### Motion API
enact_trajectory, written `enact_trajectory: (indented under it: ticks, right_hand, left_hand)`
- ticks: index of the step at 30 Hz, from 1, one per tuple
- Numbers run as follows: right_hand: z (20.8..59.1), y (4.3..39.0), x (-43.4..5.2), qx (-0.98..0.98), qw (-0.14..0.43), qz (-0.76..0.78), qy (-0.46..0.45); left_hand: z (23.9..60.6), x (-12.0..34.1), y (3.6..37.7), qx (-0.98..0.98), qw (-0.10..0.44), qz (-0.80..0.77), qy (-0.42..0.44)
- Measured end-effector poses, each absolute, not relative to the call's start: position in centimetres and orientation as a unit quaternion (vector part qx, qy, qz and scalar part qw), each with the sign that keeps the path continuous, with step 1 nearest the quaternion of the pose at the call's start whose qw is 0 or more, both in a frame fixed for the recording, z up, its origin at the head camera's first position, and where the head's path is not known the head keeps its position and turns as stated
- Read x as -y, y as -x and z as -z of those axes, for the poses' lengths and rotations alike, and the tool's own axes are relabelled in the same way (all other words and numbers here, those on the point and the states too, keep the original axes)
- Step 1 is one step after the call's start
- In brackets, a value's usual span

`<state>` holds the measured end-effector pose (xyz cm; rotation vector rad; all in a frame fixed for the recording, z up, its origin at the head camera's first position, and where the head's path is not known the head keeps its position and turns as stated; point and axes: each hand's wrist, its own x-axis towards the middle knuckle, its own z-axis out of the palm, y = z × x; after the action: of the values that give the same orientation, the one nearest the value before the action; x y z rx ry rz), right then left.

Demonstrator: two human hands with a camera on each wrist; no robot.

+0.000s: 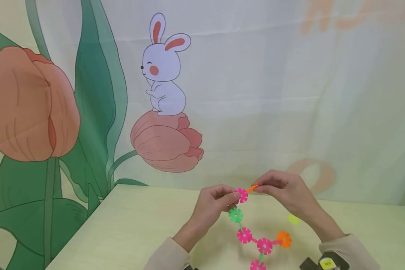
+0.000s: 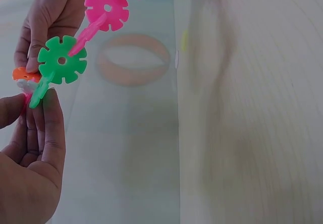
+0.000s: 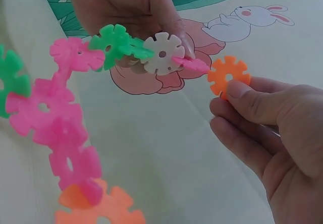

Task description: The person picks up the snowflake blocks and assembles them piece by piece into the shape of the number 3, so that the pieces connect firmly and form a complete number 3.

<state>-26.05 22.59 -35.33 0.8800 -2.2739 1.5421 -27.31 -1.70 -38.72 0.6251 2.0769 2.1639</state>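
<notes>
My left hand point(image 1: 212, 204) pinches the top of a linked chain of pink, green and white plastic snowflake discs point(image 3: 60, 128), which hangs down toward the pale green counter point(image 1: 128, 232). My right hand point(image 3: 272, 128) holds a single orange snowflake disc point(image 3: 228, 75) in a thumb-and-finger grip, just beside the chain's end pink disc point(image 3: 192, 64).

Desk point(image 1: 128, 228) fills the lower frame; backdrop cloth point(image 1: 290, 93) hangs behind it. Left hand point(image 1: 213, 205) and right hand point(image 1: 287, 193) meet at lower centre, above the desk. Chain of snowflake discs point(image 1: 253, 240) hangs below them. Loose disc point(image 1: 293, 219) lies lower right, on the desk.
</notes>
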Motion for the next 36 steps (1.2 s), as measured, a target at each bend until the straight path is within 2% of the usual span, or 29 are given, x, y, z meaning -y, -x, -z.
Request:
enact_trajectory:
  ticks: [7, 17, 36]
  right_hand:
    - [35.6, 26.2, -22.2, 0.774, 0.131, -0.533, -0.317]
    - [35.9, 26.2, -21.4, 0.767, 0.169, -0.520, -0.335]
    - [35.9, 26.0, -21.3, 0.792, 0.171, -0.489, -0.323]
  left_hand:
    - [38.6, 1.8, 27.4, -0.680, 0.038, -0.703, -0.207]
    - [38.4, 1.9, 27.3, -0.678, 0.039, -0.701, -0.215]
    - [38.3, 2.3, 27.3, -0.691, 0.058, -0.687, -0.216]
